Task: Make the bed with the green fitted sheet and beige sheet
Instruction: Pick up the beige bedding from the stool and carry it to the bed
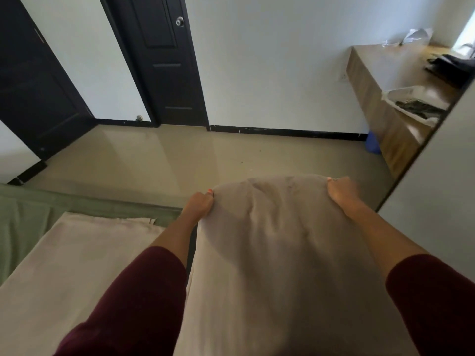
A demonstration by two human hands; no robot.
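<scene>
The beige sheet [272, 240] billows up in front of me, raised off the bed. My left hand [199, 204] grips its far edge on the left side. My right hand [340, 191] grips the same edge on the right side. Another part of the beige sheet lies flat on the bed at lower left. The green fitted sheet [28, 214] covers the mattress and shows along the far edge and left side of the bed. Dark red sleeves cover both upper arms.
Beyond the bed lies a beige tiled floor [159, 155] with dark doors [164, 57] in the far wall. A wooden counter [385, 109] with a white tray and dark items runs along the right. A blue bin [372, 142] stands by it. A white wall edge is near right.
</scene>
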